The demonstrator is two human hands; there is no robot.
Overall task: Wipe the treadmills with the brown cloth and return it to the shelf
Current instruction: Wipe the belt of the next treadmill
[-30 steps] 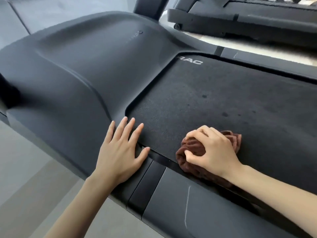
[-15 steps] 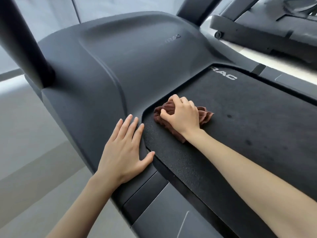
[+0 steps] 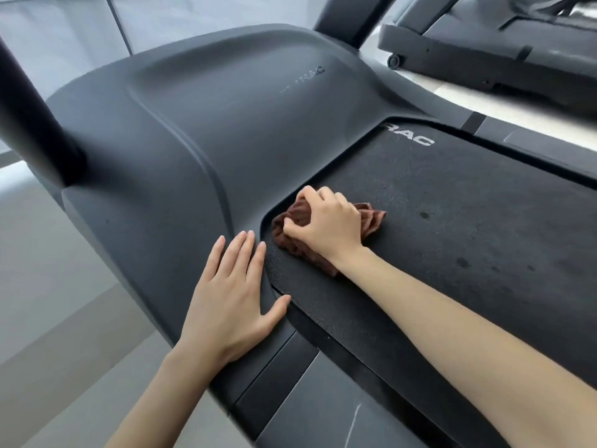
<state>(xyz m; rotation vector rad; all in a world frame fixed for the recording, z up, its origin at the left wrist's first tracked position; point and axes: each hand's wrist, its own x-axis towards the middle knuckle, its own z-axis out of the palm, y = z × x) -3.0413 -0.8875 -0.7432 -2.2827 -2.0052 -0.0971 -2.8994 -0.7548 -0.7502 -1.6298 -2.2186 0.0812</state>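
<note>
At the belt's front corner: wiping step under way on the near treadmill.
Left hand point(image 3: 226, 299) lies flat on the frame edge, fingers straight. Right hand point(image 3: 326, 221) is clenched round the bunched brown cloth point(image 3: 370, 223), pressing it on the belt point(image 3: 452, 237) beside the motor cover point(image 3: 210, 124). Dark spots show further along, so next sweep there. Second treadmill point(image 3: 517, 53) likely pending; shelf not in view.

Cloth point(image 3: 371, 221) on belt point(image 3: 468, 240) corner under right hand point(image 3: 329, 226); left hand point(image 3: 226, 302) just left; second treadmill point(image 3: 484, 46) behind.
</note>
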